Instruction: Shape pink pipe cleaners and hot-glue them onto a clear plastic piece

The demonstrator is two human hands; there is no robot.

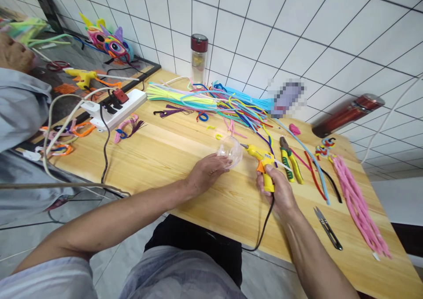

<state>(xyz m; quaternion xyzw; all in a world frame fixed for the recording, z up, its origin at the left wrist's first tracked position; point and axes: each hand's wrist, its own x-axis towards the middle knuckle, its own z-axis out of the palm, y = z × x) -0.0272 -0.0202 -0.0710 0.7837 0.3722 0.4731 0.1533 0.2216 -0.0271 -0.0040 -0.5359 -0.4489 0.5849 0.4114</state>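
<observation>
My left hand (209, 170) is closed around a clear plastic cup-like piece (234, 151), held just above the wooden table. My right hand (279, 184) grips a yellow hot glue gun (259, 154) by its handle, with a white glue stick poking out of the back. The gun's nozzle points left and sits close to the rim of the clear piece; whether they touch I cannot tell. A black cord runs down from the handle. Small yellow curled bits (218, 136) lie behind the clear piece, near a blue coil (202, 117).
Bundled pipe cleaners (185, 98) lie along the tiled wall beside a glass bottle (198, 61). To the right are pliers (291, 160), thread snips (328, 229), pink pipe cleaners (358, 202) and a red flask (346, 115). A power strip (122, 109) is at left, near another person's sleeve (21, 105).
</observation>
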